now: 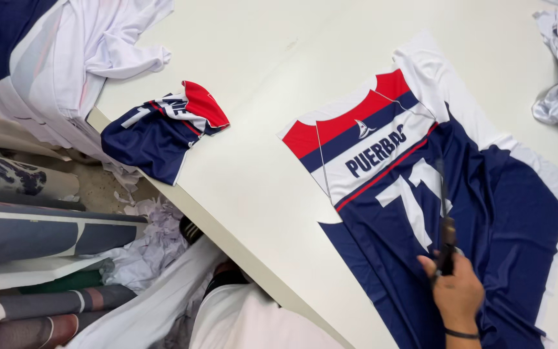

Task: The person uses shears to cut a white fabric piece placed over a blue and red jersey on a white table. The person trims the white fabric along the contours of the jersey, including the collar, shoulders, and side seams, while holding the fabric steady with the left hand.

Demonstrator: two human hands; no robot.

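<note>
Head view: right hand [458, 291], grip closed on scissors [445, 223], seems mid-cut through printed jersey fabric [421, 187] on tabletop [259, 148]; next calls for steady blades; left hand unseen

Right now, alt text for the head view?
One hand grips dark scissors over a navy, red and white printed jersey panel spread on a white table. A smaller folded panel lies near the table's edge.

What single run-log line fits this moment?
right hand: grips scissors, blades over navy jersey panel | left hand: not in view | table: folded jersey piece at edge
</note>
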